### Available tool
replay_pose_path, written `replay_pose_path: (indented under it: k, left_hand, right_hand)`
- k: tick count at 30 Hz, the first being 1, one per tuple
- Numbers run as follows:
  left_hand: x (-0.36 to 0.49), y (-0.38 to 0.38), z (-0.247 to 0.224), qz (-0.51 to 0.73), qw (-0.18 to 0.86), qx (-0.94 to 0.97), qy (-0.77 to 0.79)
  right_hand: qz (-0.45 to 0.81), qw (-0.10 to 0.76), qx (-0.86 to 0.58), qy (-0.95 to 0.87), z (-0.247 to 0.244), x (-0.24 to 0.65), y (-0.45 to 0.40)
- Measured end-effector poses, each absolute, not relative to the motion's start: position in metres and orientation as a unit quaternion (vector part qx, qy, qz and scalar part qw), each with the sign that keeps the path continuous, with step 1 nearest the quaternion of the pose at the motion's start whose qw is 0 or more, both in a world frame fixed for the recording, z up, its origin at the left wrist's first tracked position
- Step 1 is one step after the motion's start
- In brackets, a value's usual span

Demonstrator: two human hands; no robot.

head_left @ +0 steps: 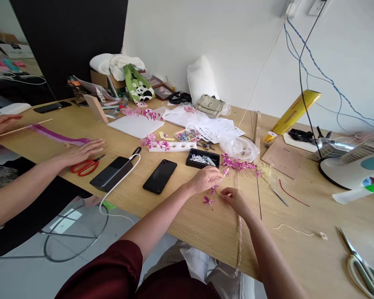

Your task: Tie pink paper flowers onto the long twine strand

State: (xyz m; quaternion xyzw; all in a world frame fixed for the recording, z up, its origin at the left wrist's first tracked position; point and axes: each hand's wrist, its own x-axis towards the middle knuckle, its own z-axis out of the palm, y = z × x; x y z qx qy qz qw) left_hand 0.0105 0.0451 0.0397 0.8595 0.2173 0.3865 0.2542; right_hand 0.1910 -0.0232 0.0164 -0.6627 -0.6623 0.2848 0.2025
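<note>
My left hand (206,179) is closed beside the black tray (202,158), its fingers pressed on a thin pale stem with pink blossoms. Below its fingers hang purple-pink flowers (209,201) over the wooden table (187,216). Just right of them, my right hand (233,198) has its fingers bent together near the thin stems; what they pinch is too small to make out. A braided cord (239,236) runs from between the hands down over the table edge to my lap. More pink flowers (237,162) lie beyond my hands.
A black phone (160,176) and power bank (110,173) lie left. Another person's hands (81,152) handle purple ribbon (60,135) near red scissors (85,167). At right are tweezers (279,195), large scissors (358,261) and a white fan (355,162). Plastic bags (239,148) lie behind.
</note>
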Motion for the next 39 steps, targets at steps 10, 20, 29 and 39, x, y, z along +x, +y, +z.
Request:
replay_pose_path:
  k: [10,20,29,39]
  left_hand:
    - [0.002,0.023,0.022,0.198,0.041,0.953,0.227]
    - [-0.01,0.032,0.033,0.191,0.069,0.957,0.208]
    - [-0.018,0.017,0.034,0.283,0.103,0.916,0.265]
    - [-0.006,0.012,0.011,0.301,0.073,0.89,0.333]
  right_hand:
    - [0.187,0.144,-0.657,-0.716,0.024,0.199,-0.034]
    - [0.271,0.181,-0.64,-0.696,0.029,0.191,-0.031]
    - [0.176,0.128,-0.675,-0.705,0.009,0.163,-0.022]
    - [0.343,0.373,-0.625,-0.594,0.006,0.191,-0.02]
